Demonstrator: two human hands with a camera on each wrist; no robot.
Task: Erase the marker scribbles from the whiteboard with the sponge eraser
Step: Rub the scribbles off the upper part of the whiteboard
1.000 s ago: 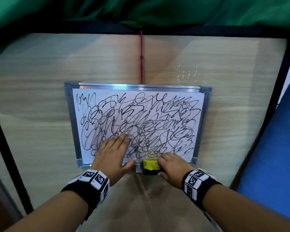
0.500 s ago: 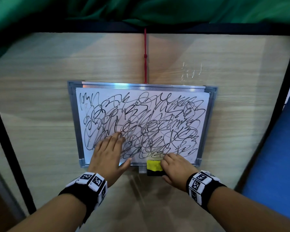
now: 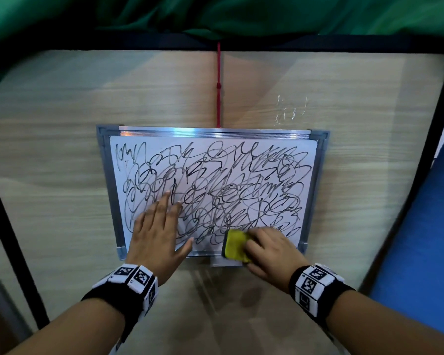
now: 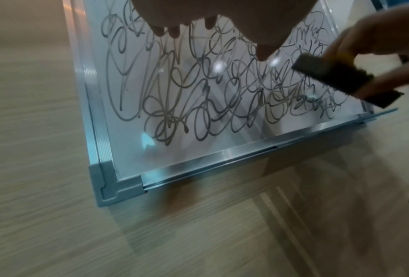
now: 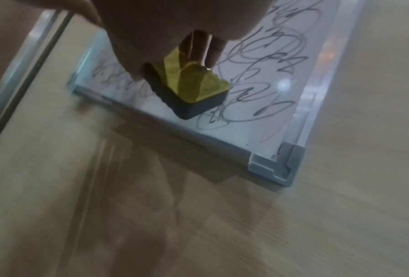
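2 hands work at a wooden table (image 3: 62,155). On it lies the whiteboard (image 3: 315,190), full of scribbles (image 3: 215,185). Left hand (image 3: 157,231) presses flat. Right hand (image 3: 272,248) grips the sponge eraser (image 3: 235,244) by the near edge. Wiping comes next, I think.

White whiteboard (image 3: 310,160) with silver-grey frame, covered in black scribbles (image 3: 215,190); sponge eraser (image 3: 236,243) yellow over black; pale wood-grain table (image 3: 49,162); red cord (image 3: 218,85).

glossy whiteboard (image 3: 254,155) w/ brushed metal frame, matt wood-grain table (image 3: 49,175), spongy eraser (image 3: 235,243)
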